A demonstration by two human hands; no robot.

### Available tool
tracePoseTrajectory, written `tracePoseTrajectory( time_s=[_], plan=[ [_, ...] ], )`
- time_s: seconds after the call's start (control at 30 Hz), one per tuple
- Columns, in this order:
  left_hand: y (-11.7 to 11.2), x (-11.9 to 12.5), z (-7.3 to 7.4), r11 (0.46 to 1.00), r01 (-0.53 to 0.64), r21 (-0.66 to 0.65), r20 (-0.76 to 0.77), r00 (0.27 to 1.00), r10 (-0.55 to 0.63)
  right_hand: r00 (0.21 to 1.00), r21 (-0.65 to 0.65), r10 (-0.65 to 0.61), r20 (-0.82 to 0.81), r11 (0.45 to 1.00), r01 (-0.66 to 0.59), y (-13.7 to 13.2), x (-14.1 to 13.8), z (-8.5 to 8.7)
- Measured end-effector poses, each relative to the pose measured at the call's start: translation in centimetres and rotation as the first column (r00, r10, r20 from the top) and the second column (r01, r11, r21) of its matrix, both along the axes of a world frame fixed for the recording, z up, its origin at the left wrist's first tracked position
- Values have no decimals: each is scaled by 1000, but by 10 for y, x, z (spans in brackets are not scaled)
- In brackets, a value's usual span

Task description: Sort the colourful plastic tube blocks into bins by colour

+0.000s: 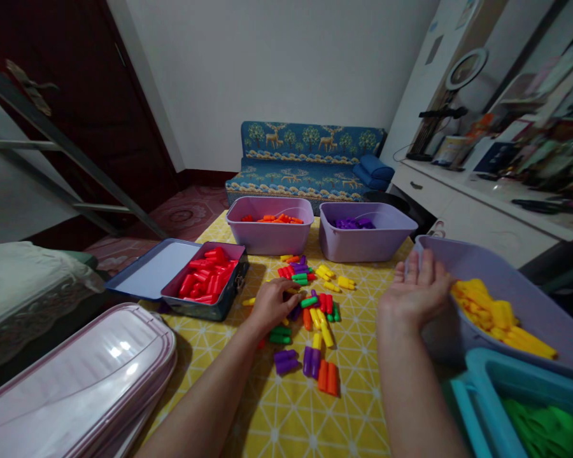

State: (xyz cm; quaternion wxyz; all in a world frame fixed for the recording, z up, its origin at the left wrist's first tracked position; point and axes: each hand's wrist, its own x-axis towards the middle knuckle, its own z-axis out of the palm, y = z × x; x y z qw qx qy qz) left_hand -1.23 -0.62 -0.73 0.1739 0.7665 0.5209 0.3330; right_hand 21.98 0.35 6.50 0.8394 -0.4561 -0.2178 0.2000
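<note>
My left hand (272,304) lies knuckles-up on the yellow tablecloth (286,413), fingers curled over a yellow peg at the edge of a loose pile of coloured pegs (315,318). My right hand (417,289) is palm-up with fingers stretched out and empty, resting against the rim of a lilac tub (530,299) that holds yellow pegs (501,321). Scattered pegs in red, green, purple, orange and yellow lie between the two hands.
A metal tin of red pegs (205,280) with its lid open sits at the left. Two lilac tubs stand at the back, one with orange pegs (270,232), one with purple pegs (365,238). A teal bin of green pieces (525,407) is at the lower right, a pink lidded case (76,381) at the lower left.
</note>
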Motion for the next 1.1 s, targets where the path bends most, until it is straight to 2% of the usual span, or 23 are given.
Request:
tracePoseTrajectory(
  time_s=[0.1,0.13,0.17,0.2,0.23,0.3,0.37,0.4,0.47,0.53,0.57,0.63,0.7,0.73,0.8,0.9,0.97,1.03,1.1],
  plan=[
    [0,0,0,1000,7,3,-17,1000,-7,988,-157,149,29,977,-142,7,-8,-10],
    [1,0,0,1000,8,4,-22,1000,-8,964,-234,253,81,945,-228,9,-11,-14],
    [1,0,-1,1000,9,4,-26,1000,-9,913,-331,378,154,890,-313,10,-13,-19],
    [1,0,-1,1000,8,5,-25,1000,-8,825,-446,511,242,814,-373,10,-15,-23],
    [1,-1,-1,1000,6,6,-21,1000,-6,706,-572,626,331,728,-378,9,-17,-27],
    [0,-1,-1,1000,3,3,-10,1000,-3,433,-772,774,462,591,-234,5,-20,-34],
    [0,-1,0,1000,10,-8,1,1000,-10,218,-847,838,500,526,-77,0,-24,-37],
    [-1,-1,0,1000,25,-14,2,1000,-25,146,-859,854,499,510,-47,-3,-27,-37],
    [-1,-2,2,997,74,-13,-16,997,-74,70,-862,863,500,504,-54,-6,-36,-35],
    [-2,-2,4,993,119,1,-53,991,-119,82,-838,838,540,544,-46,-7,-46,-32],
    [-2,-2,5,991,132,7,-68,989,-131,120,-818,815,567,574,-38,-5,-50,-31],
    [-2,-2,4,990,139,6,-75,988,-138,242,-765,757,607,639,-80,-1,-58,-34],
    [-1,-2,2,993,122,-7,-26,992,-122,391,-692,715,580,685,-228,4,-63,-41],
    [0,-1,0,995,102,-13,25,995,-102,454,-647,711,536,692,-320,6,-65,-46],
    [1,-1,-3,998,60,-28,171,984,-54,530,-569,743,409,661,-489,9,-70,-55],
    [4,0,-7,997,63,-45,390,920,-40,521,-505,825,217,552,-664,10,-78,-65],
    [5,-1,-9,995,93,-41,450,890,-65,502,-475,847,173,518,-711,9,-84,-69],
    [6,-1,-9,995,95,-32,450,891,-70,507,-454,837,204,540,-708,8,-88,-71],
    [7,-2,-8,997,61,-35,436,899,-40,519,-459,809,276,586,-668,7,-90,-72]
  ],
)
